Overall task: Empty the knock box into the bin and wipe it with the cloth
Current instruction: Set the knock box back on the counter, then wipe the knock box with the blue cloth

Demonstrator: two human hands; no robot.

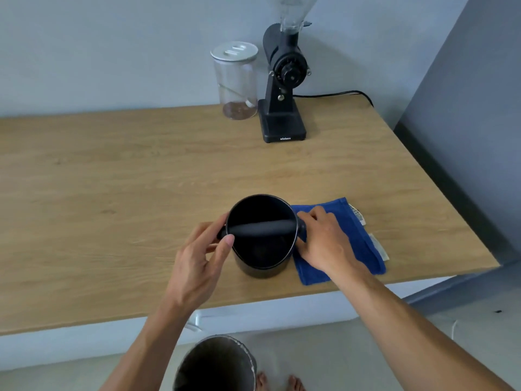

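A black round knock box (260,256) stands upright on the wooden table (112,193) near its front edge, with a black bar (260,228) across its mouth. My left hand (201,261) grips the bar's left end and the box's left side. My right hand (324,241) holds the bar's right end at the rim and rests over a folded blue cloth (363,241) lying flat just right of the box. A metal bin (217,365) stands on the floor below the table's front edge, its inside dark.
A black coffee grinder (283,88) and a clear jar with a white lid (235,80) stand at the back of the table by the wall. A black cable (338,93) runs right from the grinder. The table's right edge meets a grey wall. My bare feet show beside the bin.
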